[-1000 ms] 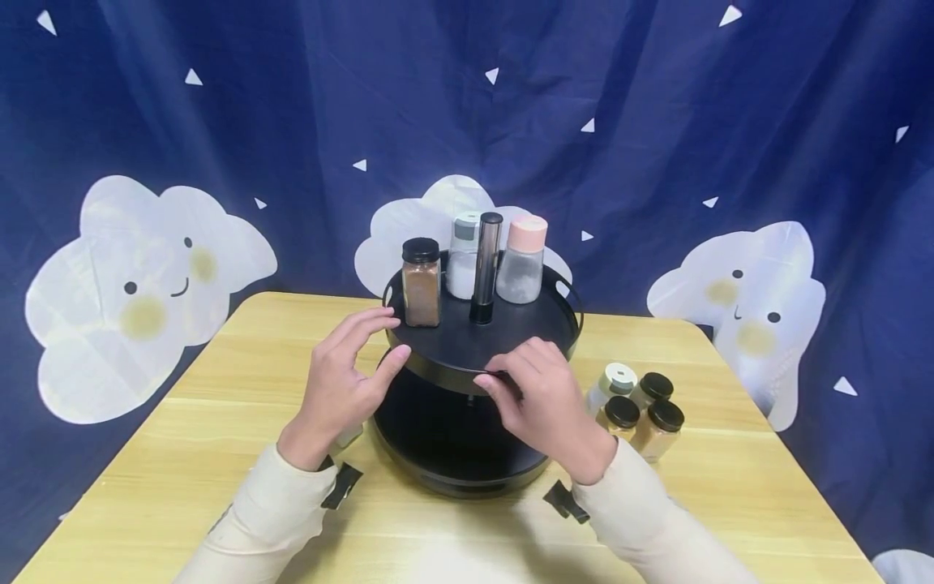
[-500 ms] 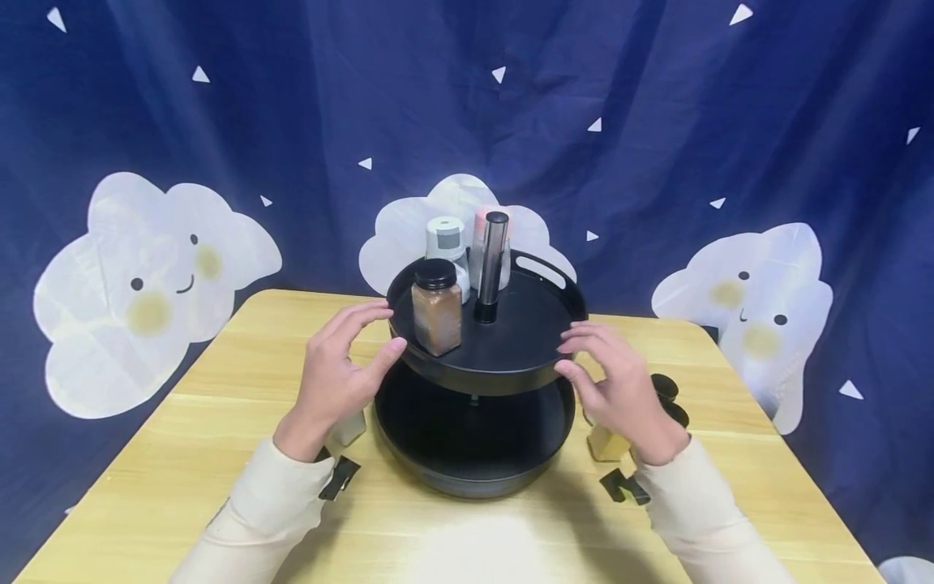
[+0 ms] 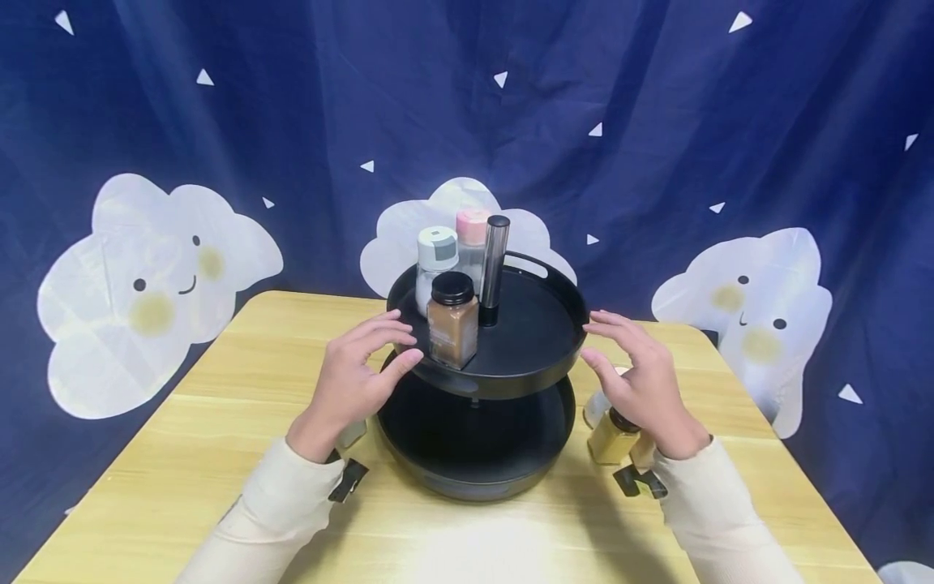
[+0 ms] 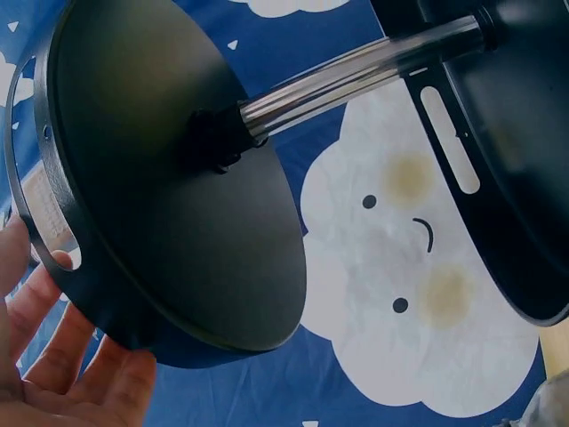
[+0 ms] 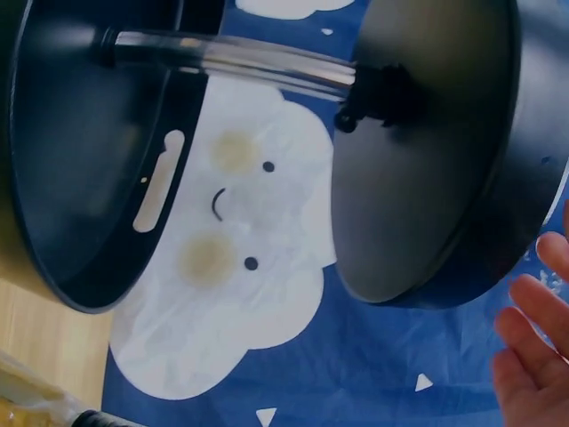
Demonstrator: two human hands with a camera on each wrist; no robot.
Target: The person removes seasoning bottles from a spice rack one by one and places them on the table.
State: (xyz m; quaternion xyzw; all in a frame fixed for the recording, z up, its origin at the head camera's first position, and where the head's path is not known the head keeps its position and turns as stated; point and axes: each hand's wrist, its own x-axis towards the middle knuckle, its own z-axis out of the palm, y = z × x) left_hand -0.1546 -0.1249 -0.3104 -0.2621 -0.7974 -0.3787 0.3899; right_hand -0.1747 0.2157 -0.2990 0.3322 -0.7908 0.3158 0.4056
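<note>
A black two-tier turntable rack stands in the middle of the table, its upper tray (image 3: 536, 324) carried above the lower tray (image 3: 474, 442) on a metal post (image 3: 494, 268). On the upper tray are a black-lidded spice jar of brown powder (image 3: 454, 328), a white-capped shaker (image 3: 438, 250) and a pink-capped shaker (image 3: 472, 227). My left hand (image 3: 357, 377) is at the tray's left rim, its fingers (image 4: 58, 351) relaxed along the outer wall near a handle slot. Beside the right rim, my right hand (image 3: 642, 377) holds its fingers spread and grips nothing.
Several jars stand on the table (image 3: 175, 454) at the right, partly behind my right hand, among them a black-lidded jar of yellow powder (image 3: 613, 438). A pale container (image 3: 352, 434) sits behind my left wrist. A dark blue curtain (image 3: 467, 105) hangs behind the table.
The upper tray has turned counterclockwise, bringing the brown spice jar to the front and the shakers leftward. My right hand has let go of the front rim and moved right.
</note>
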